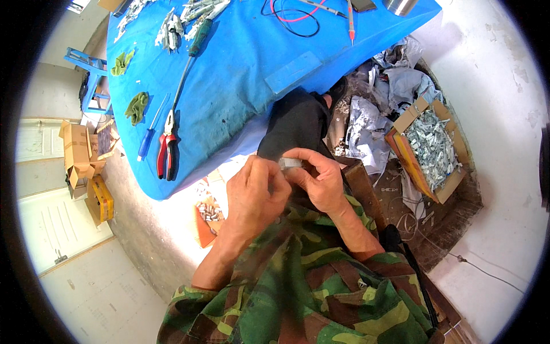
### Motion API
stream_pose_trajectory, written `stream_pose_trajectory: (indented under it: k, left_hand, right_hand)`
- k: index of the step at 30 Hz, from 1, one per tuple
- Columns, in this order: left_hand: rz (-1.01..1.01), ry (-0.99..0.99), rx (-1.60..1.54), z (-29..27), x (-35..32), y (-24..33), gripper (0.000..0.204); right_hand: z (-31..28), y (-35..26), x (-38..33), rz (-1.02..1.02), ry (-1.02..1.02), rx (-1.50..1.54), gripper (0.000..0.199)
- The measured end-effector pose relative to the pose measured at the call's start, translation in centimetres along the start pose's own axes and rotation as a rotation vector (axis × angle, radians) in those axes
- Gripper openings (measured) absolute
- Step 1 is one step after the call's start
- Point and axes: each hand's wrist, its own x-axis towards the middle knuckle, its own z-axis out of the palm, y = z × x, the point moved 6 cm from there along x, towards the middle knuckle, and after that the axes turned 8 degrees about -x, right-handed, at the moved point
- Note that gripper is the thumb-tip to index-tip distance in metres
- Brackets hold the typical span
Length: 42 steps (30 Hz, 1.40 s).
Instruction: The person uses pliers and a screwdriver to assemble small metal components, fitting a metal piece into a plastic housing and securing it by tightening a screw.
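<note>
In front of my lap, my right hand point(318, 180) pinches a small whitish-silver piece point(290, 163) between thumb and forefinger. My left hand point(258, 195) is closed beside it, the fingers curled and pressed together close to the piece. What those left fingers hold, if anything, is hidden. Beyond my hands, on the blue-covered table point(240, 63), lie red-handled pliers point(168, 149), a blue screwdriver point(147, 142) and a long screwdriver with a green handle point(200, 38).
Bundles of greyish strips point(171, 30), green cloth pieces point(137, 109) and red and black test leads point(350, 26) lie on the table. Right of me are a carton of metallic pieces point(434, 152) and crumpled plastic bags point(366, 132). A box of small parts point(209, 215) sits low, left of my hands.
</note>
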Motion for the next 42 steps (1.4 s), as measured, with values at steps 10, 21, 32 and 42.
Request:
stream_pose_trajectory:
  k: [10, 21, 32, 42]
  left_hand:
    - [-0.208, -0.037, -0.187, -0.4, -0.2, 0.0, 0.011]
    - [-0.206, -0.040, -0.226, -1.5, 0.3, 0.1, 0.007]
    - [-0.168, -0.068, -0.219, -1.3, 0.3, 0.0, 0.004]
    - [-0.068, -0.054, -0.223, -1.2, -0.7, 0.5, 0.009]
  right_hand:
    - [0.0, 0.3, -0.2, 0.018, -0.070, 0.021, 0.028]
    - [-0.2, 0.6, -0.1, 0.010, -0.081, 0.150, 0.028]
    - [0.1, 0.4, -0.1, -0.003, -0.116, 0.014, 0.030]
    - [0.3, 0.8, -0.5, 0.056, -0.123, 0.012, 0.026]
